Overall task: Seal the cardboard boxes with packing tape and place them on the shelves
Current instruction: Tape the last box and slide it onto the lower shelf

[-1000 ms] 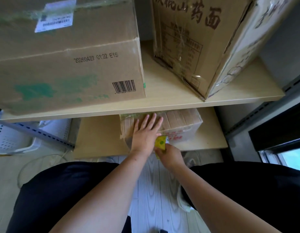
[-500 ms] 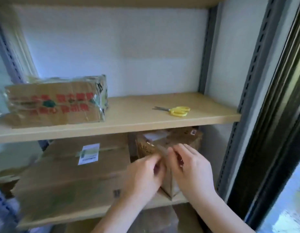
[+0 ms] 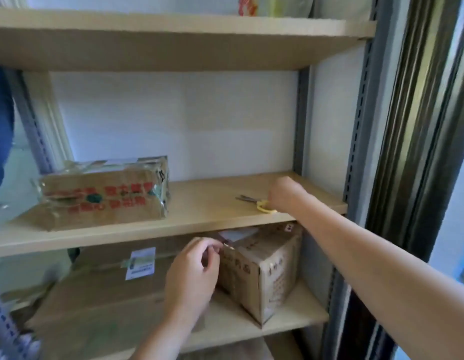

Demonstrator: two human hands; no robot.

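A small printed cardboard box [image 3: 267,276] stands cornerwise at the right of the lower shelf [image 3: 301,314]. My left hand [image 3: 192,276] is at its upper left corner, thumb and fingers pinched on what looks like a thin end of packing tape [image 3: 227,246]. Yellow-handled scissors [image 3: 247,199] lie on the middle shelf [image 3: 207,206]. My right hand [image 3: 285,193] is closed over their handles, arm stretched across from the right. No tape roll is in view.
A flat box wrapped in clear tape [image 3: 106,196] lies at the left of the middle shelf. A large labelled box [image 3: 103,307] fills the lower shelf's left. Above is another shelf board [image 3: 173,42]. Grey slotted uprights [image 3: 355,126] and a dark frame [image 3: 420,152] bound the right side.
The view rose from the bottom shelf to the middle ones. My right hand left the small box and reached up onto the scissors. My left hand stayed at the box corner.
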